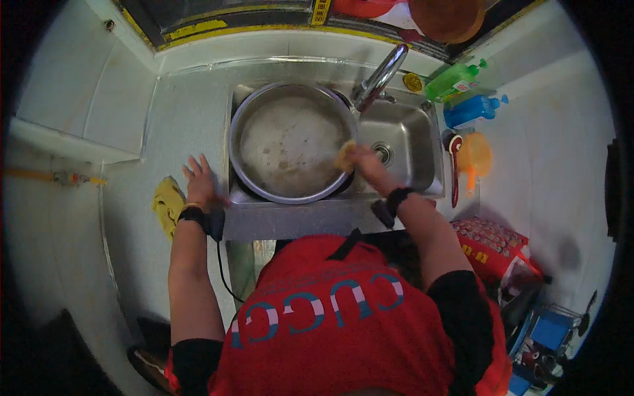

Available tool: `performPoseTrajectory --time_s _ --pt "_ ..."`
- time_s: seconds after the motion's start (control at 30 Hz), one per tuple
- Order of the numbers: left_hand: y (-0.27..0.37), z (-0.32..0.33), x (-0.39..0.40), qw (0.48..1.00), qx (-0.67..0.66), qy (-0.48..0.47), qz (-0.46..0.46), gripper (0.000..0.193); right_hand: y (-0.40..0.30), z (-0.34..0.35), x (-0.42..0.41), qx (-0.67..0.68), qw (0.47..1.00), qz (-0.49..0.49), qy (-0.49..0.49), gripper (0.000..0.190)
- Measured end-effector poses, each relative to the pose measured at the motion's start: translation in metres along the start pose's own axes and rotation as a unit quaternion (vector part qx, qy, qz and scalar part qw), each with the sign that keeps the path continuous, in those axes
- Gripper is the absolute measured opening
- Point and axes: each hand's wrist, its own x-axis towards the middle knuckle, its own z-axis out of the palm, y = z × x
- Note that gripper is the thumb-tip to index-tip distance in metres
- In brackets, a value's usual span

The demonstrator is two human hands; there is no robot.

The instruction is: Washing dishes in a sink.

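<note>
A large round metal basin [292, 138] rests over the left bowl of the steel sink [411, 148], with brownish spots on its inside. My right hand [369, 166] grips a yellowish sponge or scrubber [344, 156] at the basin's right wall. Flat on the steel counter, left of the sink, lies my left hand [200, 185], fingers spread and holding nothing. A crumpled yellow cloth [167, 203] is beside that wrist. The chrome faucet [381, 76] stands behind the sink's divider.
Green [450, 84] and blue [469, 112] pump bottles stand right of the sink, near an orange plastic dipper [474, 154] and a dark red long-handled utensil [454, 171]. A red printed bag [495, 247] lies nearer me. A window ledge [257, 45] borders the back.
</note>
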Motion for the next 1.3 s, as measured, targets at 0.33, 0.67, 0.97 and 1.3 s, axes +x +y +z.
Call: performPoseTrajectory --time_s 0.33,0.67,0.97,1.3 --pt "-0.028 0.051 -0.006 0.983 -0.139 0.101 0.066 0.12 0.021 0.02 0.017 -0.512 0.817 -0.242 -0.109 0.022" --pt "-0.005 0.104 -0.031 0.954 -0.119 0.275 0.011 0.075 0.019 -0.013 0.006 -0.429 0.822 -0.357 -0.114 0.019" --pt "0.003 0.093 -0.036 0.952 -0.123 0.281 -0.019 0.076 -0.009 -0.01 0.09 -0.101 0.992 -0.079 0.022 0.018" --pt "0.006 0.081 -0.039 0.953 -0.137 0.268 -0.026 0.077 -0.025 0.014 0.161 -0.234 0.915 -0.305 0.125 0.02"
